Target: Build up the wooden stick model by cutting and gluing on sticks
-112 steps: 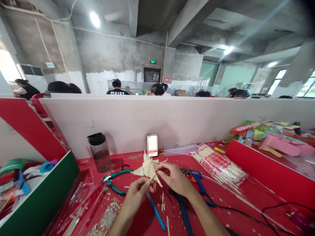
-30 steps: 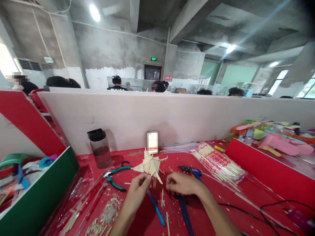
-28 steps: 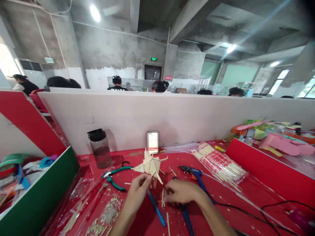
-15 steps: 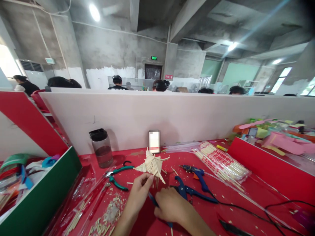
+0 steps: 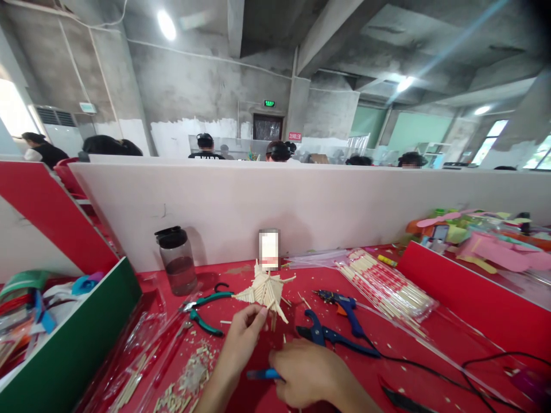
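Nearest to me I see the right hand (image 5: 307,370), its fingers curled around a blue pen-like tool (image 5: 263,374), of which one end sticks out toward the left. The left hand (image 5: 247,330) is a little farther; its thumb and index finger are pressed together on the near side of the star-shaped piece (image 5: 266,289), made of pale sticks. Whether they pinch also a small separate stick, I cannot tell.

To the left of this hand, a heap of wood scraps (image 5: 196,367) lies on the red table (image 5: 253,398). Beyond it are the pliers (image 5: 205,325) with teal handles, spread apart. On the right side I find the blue cutter (image 5: 318,330), and just behind it the glue gun (image 5: 344,302) with its black cable. Farther to the right lies the bundle of sticks (image 5: 390,284) in clear plastic.

Behind the star stands a phone (image 5: 270,249), upright, near the white partition (image 5: 344,201); a bottle (image 5: 178,269) with black lid stands to its left. Over the partition, several people show.
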`<control>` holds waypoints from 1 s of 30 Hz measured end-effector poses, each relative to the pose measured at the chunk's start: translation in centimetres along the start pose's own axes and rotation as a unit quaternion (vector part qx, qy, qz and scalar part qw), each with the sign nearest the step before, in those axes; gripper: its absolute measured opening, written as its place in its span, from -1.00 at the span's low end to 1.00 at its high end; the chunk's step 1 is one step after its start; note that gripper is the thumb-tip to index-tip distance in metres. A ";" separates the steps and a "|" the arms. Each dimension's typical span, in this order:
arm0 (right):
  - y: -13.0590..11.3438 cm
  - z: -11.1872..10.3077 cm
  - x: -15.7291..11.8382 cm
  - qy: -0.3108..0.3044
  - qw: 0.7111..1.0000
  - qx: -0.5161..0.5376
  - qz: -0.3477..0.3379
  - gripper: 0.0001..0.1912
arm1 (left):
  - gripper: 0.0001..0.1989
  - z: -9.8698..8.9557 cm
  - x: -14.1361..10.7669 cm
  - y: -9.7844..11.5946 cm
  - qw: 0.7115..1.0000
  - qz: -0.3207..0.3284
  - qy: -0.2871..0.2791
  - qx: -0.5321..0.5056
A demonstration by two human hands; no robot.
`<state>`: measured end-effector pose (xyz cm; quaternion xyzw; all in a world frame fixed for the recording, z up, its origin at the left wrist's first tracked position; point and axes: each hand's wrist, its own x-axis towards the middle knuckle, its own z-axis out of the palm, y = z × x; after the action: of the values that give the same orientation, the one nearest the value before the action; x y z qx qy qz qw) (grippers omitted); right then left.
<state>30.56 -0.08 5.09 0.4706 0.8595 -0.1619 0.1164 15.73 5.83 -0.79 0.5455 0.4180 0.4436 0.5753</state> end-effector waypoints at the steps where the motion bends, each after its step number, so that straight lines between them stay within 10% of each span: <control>1: 0.0 0.0 0.1 0.005 1.000 0.000 0.003 -0.64 | -0.49 0.0 -0.1 0.2 1.000 -0.001 0.000 -0.001; 30: -0.1 1.4 1.9 0.115 0.993 0.008 0.005 -0.54 | -0.54 0.1 -0.3 0.8 1.000 0.012 -0.002 0.007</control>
<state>29.54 0.81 3.10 0.4910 0.8637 -0.1128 0.0136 15.76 5.54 -0.03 0.5557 0.4133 0.4462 0.5669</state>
